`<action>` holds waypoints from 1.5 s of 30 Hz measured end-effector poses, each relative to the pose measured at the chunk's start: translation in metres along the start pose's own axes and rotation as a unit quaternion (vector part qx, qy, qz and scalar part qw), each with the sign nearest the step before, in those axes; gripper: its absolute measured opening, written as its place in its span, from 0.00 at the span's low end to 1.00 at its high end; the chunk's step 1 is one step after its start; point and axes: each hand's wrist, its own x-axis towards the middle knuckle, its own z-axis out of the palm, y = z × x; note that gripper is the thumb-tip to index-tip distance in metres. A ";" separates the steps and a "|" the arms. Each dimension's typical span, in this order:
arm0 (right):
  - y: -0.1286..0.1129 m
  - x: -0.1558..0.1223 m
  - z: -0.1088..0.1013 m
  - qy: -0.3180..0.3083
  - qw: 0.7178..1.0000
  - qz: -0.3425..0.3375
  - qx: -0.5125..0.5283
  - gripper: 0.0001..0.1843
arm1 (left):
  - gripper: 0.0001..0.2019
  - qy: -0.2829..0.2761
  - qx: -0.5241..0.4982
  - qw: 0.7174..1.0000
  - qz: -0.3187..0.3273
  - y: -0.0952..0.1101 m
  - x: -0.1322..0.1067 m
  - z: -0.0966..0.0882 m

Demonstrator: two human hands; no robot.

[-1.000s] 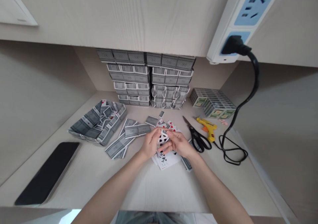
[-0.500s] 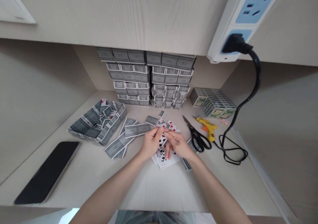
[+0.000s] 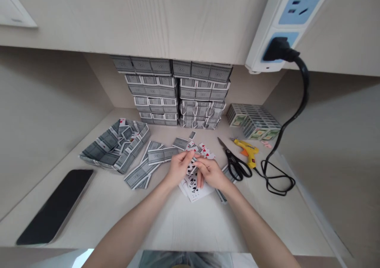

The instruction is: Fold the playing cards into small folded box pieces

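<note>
My left hand [image 3: 179, 167] and my right hand [image 3: 211, 173] meet over a spread of face-up playing cards [image 3: 199, 194]. Between their fingertips they pinch a small playing card [image 3: 192, 166], mostly covered by the fingers. The lower fingers of my right hand curl down above the spread. Just beyond the hands lie red-suited cards [image 3: 208, 151] and a short grey-backed piece [image 3: 180, 143]. Left of my left hand, strips of joined grey-backed cards [image 3: 141, 173] overlap each other. More grey-backed cards [image 3: 221, 196] show partly from under my right wrist.
An open box made of cards [image 3: 130, 157] holds small card pieces at left, behind a black phone [image 3: 56, 206]. Black scissors [image 3: 237, 168] and a yellow glue gun [image 3: 248, 151] with its cord lie right. Stacked card boxes [image 3: 157, 90] and boxed decks [image 3: 255, 121] stand behind; a power strip [image 3: 274, 54] hangs above.
Both hands stay together on the small card, with the fingers shifting slightly and the right hand's lower fingers closer together. The whole view has moved a little; the objects on the desk lie as before.
</note>
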 end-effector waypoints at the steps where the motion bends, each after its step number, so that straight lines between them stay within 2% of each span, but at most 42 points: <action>1: 0.000 0.000 0.000 0.002 1.000 -0.003 -0.009 0.18 | 0.17 -0.001 0.010 1.000 0.008 0.000 0.000 -0.001; 9: -0.004 0.000 -0.002 0.007 1.000 -0.015 -0.024 0.16 | 0.13 -0.036 0.040 0.998 0.031 0.004 0.001 -0.002; 14: -0.004 0.000 0.000 0.020 0.998 -0.036 -0.054 0.15 | 0.13 0.005 0.081 0.995 0.061 0.007 -0.003 0.000; 19: -0.003 -0.002 0.003 0.046 0.993 -0.057 -0.097 0.16 | 0.16 0.037 0.065 0.996 0.051 0.004 -0.003 0.003; 22: -0.005 -0.001 0.004 0.048 0.995 -0.040 -0.077 0.18 | 0.17 0.041 0.031 0.998 0.033 0.001 0.001 0.002; 24: -0.006 0.001 0.003 0.050 0.998 -0.027 -0.034 0.19 | 0.19 0.040 -0.030 0.999 0.011 -0.001 0.003 0.001; 27: -0.005 0.004 0.000 0.089 0.995 -0.023 0.041 0.20 | 0.17 0.032 -0.146 0.988 -0.026 -0.001 0.005 0.000; 29: -0.003 0.007 -0.002 0.126 0.988 -0.024 0.087 0.20 | 0.15 0.027 -0.174 0.984 -0.041 0.000 0.006 0.001; 33: 0.001 0.010 -0.006 0.167 0.981 -0.030 0.091 0.20 | 0.14 0.056 -0.117 0.991 -0.035 -0.001 0.007 0.002; 38: -0.001 0.011 -0.007 0.220 0.968 -0.117 -0.042 0.18 | 0.13 0.069 -0.074 0.995 -0.027 -0.008 0.012 -0.004; 40: -0.002 0.010 -0.007 0.239 0.959 -0.141 -0.065 0.14 | 0.12 0.063 -0.041 0.997 -0.016 -0.009 0.014 -0.006; 43: -0.003 0.009 -0.009 0.254 0.951 -0.149 -0.090 0.18 | 0.09 0.036 0.006 0.999 0.003 -0.006 0.012 -0.006; 45: -0.002 0.009 -0.011 0.254 0.950 -0.147 -0.104 0.15 | 0.08 0.011 0.016 1.000 0.002 -0.004 0.010 -0.004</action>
